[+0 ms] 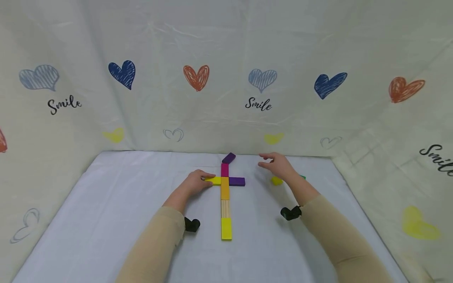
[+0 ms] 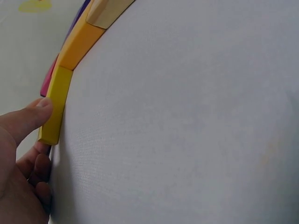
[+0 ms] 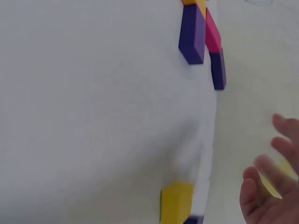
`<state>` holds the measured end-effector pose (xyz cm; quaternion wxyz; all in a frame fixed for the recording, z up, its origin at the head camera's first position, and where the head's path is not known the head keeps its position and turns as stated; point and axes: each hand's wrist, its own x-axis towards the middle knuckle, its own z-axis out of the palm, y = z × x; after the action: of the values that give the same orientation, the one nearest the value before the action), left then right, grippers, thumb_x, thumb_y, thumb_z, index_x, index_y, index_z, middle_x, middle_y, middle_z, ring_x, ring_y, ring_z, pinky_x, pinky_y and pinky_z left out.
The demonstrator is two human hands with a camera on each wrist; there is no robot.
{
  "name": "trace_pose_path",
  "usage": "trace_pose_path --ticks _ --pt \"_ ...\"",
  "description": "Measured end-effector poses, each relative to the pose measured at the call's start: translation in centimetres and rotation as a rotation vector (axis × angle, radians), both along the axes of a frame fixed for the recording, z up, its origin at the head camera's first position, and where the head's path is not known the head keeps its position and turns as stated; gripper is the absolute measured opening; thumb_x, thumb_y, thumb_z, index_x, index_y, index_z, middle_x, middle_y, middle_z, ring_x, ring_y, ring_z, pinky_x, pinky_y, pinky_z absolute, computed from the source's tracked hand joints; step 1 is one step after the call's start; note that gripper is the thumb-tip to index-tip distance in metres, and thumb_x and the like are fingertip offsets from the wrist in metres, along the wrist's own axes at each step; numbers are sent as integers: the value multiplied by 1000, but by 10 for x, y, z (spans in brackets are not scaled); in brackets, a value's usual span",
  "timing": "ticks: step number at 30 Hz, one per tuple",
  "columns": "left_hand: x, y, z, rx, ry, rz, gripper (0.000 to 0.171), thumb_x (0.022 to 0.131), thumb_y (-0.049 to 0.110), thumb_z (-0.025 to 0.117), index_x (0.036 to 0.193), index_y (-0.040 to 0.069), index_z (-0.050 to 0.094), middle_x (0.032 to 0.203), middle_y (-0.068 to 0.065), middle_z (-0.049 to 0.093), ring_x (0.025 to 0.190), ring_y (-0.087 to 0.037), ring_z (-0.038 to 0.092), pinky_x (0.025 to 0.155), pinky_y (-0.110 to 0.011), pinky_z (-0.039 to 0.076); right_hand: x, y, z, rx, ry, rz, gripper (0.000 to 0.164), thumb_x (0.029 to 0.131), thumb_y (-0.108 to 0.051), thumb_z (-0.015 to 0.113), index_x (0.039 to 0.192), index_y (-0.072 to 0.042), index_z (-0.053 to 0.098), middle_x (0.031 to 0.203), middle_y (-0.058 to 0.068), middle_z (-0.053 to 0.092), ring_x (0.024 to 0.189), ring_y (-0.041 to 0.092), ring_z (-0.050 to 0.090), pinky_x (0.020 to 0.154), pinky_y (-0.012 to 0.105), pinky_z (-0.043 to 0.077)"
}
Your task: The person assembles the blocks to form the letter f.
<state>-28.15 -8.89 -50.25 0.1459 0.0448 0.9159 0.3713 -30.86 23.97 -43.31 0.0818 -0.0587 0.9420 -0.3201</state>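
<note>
Coloured blocks lie end to end on the white cloth in a cross-like figure. My left hand pinches the yellow block that forms its left arm, thumb on one side, and this block meets the orange block. A purple block makes the right arm. Above the orange block is a pink block, topped by a slanted dark purple block. Below it come a bare-wood block and another yellow block. Raised to the right, my right hand holds nothing, its fingers loosely bent.
Under and beside the right forearm lie a loose yellow block and a green piece, mostly hidden by the arm. In the right wrist view a dark piece shows beside the loose yellow block. A heart-printed curtain rises behind the table.
</note>
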Motion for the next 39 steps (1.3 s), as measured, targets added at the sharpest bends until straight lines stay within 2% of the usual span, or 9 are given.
trace_pose_path --ticks 6,12,18,21,27,33,39 --pt "0 -1 -2 1 1 3 35 94 26 69 129 31 68 135 -9 55 118 -28 50 106 -48 42 13 34 -3 39 -29 -30 51 96 -34 65 140 -10 58 136 18 55 121 37 50 99 50 46" --pt "1 0 -1 3 -7 7 35 94 26 69 129 32 68 134 -9 55 118 -28 50 105 -47 43 24 52 -13 81 -74 -52 51 96 -35 65 138 -6 58 134 20 57 120 39 48 100 53 42" --pt "2 -1 1 17 11 -8 35 95 25 69 130 29 68 133 -10 56 118 -29 50 105 -47 43 32 54 -22 112 -163 -106 56 94 -36 67 141 -8 56 135 21 54 125 42 43 99 54 42" --pt "3 -1 2 19 17 -14 35 95 25 68 130 27 68 133 -11 56 117 -29 51 105 -47 43 34 53 -25 108 -176 -111 56 93 -34 68 141 -8 55 135 21 54 124 41 45 98 53 44" --pt "3 2 4 18 1 -8 35 95 25 68 130 28 68 135 -10 55 118 -29 50 105 -47 43 36 54 -27 114 -136 -54 53 94 -31 68 141 -9 56 144 25 48 134 47 37 106 60 35" --pt "2 3 4 26 -6 -6 35 95 25 69 129 28 68 135 -11 55 117 -29 50 105 -47 43 36 57 -29 92 -143 -33 49 95 -27 67 139 -10 58 149 29 39 127 47 44 98 56 44" --pt "0 2 0 4 -6 -1 35 95 26 69 129 29 68 134 -9 56 118 -29 50 105 -48 43 32 56 -35 96 -142 -37 47 95 -28 67 137 -10 60 147 30 41 135 49 35 106 60 36"
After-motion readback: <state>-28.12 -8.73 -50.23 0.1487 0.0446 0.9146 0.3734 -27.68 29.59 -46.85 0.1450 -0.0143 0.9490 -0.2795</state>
